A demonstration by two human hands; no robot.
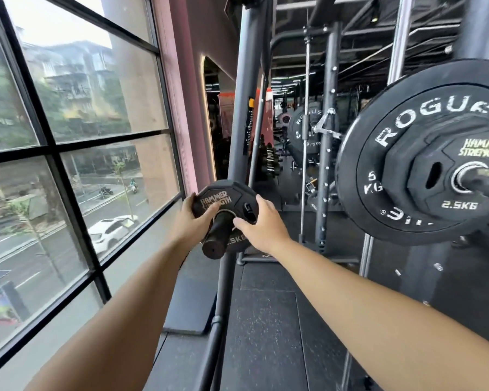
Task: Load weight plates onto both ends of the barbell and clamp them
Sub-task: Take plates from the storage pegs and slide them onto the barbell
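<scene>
With the left hand [192, 218] and right hand [261, 224] holding the small plate [223, 197] on the near black peg [215, 237], fingers [259, 205] clamped on its rims, keep it square to the peg so it slides without binding.

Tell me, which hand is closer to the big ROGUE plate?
Right. The right hand grips the small plate on the side facing the big ROGUE plate; the left hand grips its far side.

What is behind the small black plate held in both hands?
The small black octagonal Hammer Strength plate is threaded on a black cylindrical peg; a grey steel rack upright rises behind it. The left hand and right hand grip its edges. Any plate behind it is hidden.
</scene>
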